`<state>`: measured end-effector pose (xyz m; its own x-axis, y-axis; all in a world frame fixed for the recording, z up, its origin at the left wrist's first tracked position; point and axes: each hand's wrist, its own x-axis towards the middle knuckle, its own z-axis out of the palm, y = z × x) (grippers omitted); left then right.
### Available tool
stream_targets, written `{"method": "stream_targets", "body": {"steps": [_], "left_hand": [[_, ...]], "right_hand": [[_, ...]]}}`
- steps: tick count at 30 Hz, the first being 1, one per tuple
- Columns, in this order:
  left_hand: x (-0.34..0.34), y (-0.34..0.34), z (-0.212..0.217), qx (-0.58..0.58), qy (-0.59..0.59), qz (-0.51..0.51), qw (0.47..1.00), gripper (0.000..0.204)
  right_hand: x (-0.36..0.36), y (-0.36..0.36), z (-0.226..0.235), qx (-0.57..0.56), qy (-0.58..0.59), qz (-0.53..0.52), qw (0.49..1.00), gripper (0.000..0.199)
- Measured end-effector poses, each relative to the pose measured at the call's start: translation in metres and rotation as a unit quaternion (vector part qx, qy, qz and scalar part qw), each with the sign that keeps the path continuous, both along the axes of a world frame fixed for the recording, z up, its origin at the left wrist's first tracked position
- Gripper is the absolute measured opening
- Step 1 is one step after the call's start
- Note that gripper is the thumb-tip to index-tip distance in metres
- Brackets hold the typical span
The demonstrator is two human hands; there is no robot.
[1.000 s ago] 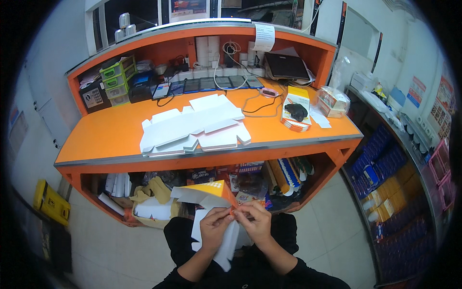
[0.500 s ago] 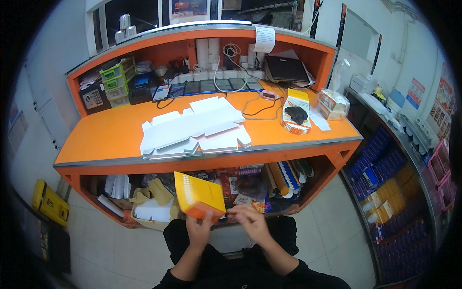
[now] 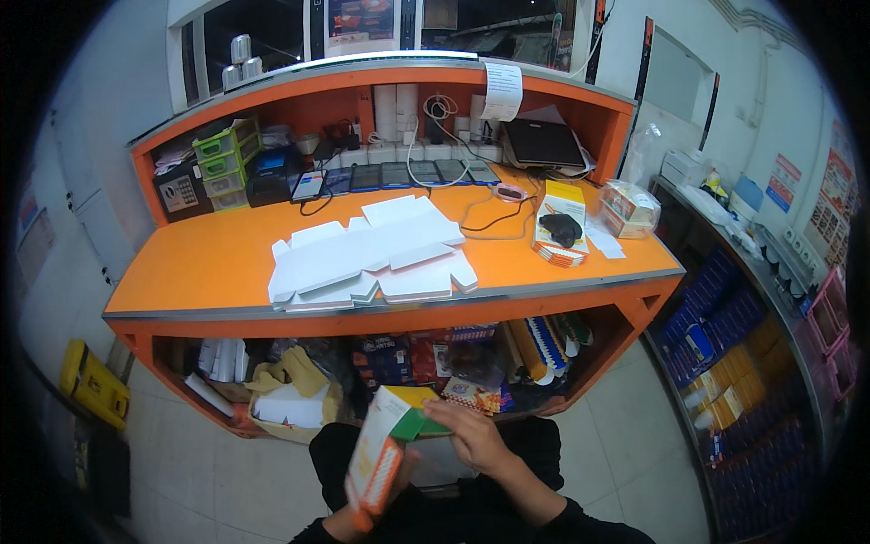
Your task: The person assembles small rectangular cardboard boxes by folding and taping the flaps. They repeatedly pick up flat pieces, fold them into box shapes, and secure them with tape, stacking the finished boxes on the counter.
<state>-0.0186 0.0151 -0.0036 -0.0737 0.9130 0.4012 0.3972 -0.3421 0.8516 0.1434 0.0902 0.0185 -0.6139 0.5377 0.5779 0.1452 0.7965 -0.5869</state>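
A small carton (image 3: 376, 444) in white, orange and yellow with a green end flap is held tilted above my lap, in front of the desk. My left hand (image 3: 404, 471) grips it from behind and below, mostly hidden by the carton and slightly blurred. The fingers of my right hand (image 3: 469, 437) are closed at the carton's upper end, by the green part. On the desk lies a stack of flat, unfolded white cartons (image 3: 362, 254).
The orange desk (image 3: 181, 263) has phones (image 3: 367, 177) along its back. At its right, a black object (image 3: 562, 228) rests on stacked yellow-and-white cartons (image 3: 564, 195), beside a plastic-wrapped box (image 3: 627, 208). Under the desk, a shelf holds an open brown bag (image 3: 299, 367) and packets.
The carton has come down toward my lap and turned, so its white and orange sides and green flap now show. My right hand has moved from its lower corner to its upper end.
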Motion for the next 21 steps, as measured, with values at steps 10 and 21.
{"method": "stream_targets", "body": {"steps": [10, 21], "left_hand": [[0.001, 0.013, -0.002, -0.079, -0.484, 0.108, 0.865, 0.034], [-0.004, -0.032, 0.026, 0.059, 0.186, 0.165, 0.967, 0.03]], "right_hand": [[-0.011, -0.011, 0.003, 0.091, -0.033, -0.141, 0.985, 0.033], [-0.02, -0.018, 0.007, -0.16, 0.135, -0.091, 0.974, 0.019]]}}
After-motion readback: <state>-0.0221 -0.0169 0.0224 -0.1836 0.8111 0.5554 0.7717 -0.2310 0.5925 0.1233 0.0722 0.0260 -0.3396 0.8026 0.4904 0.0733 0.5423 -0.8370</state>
